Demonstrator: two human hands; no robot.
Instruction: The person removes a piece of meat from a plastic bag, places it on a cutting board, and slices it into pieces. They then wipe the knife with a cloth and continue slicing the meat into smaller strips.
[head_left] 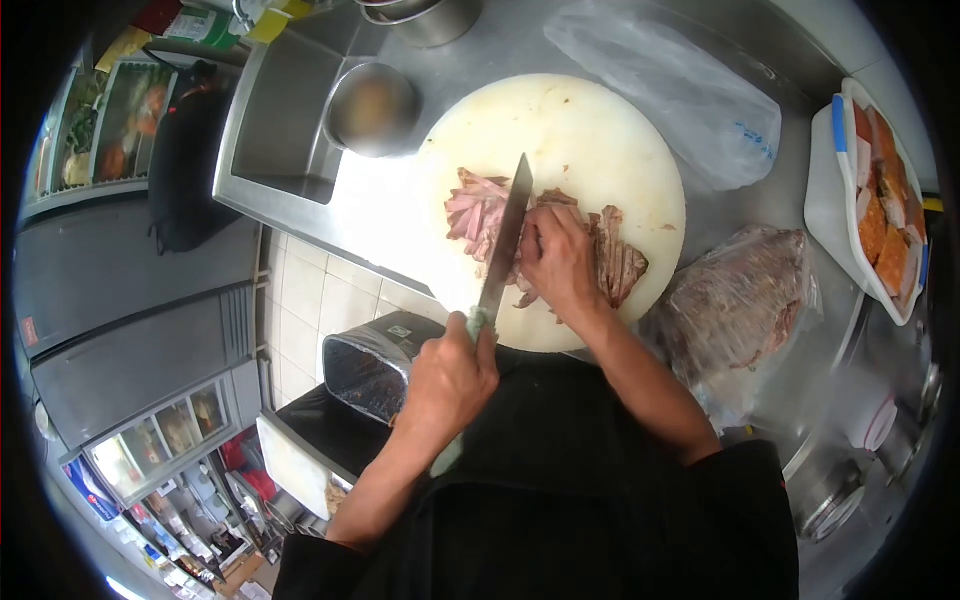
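My left hand [449, 376] is wrapped round the pale green handle of a long knife [508, 230]. The blade slants up across a round white cutting board [560, 115]. My right hand [561, 258] rests with curled fingers on cooked meat just right of the blade, fingertips close to the steel. Left of the knife lie pink meat strips [474, 210]. Browner meat pieces [617, 258] spread to the right of my right hand. Part of the meat under my fingers is hidden.
A plastic-wrapped block of meat [740, 295] sits right of the board, below a clear plastic bag [680, 90]. At far right, a white tub [832, 170] holds browned meat pieces. A metal bowl [372, 110] stands by the sink [290, 110]. A lined bin [365, 375] is at lower left.
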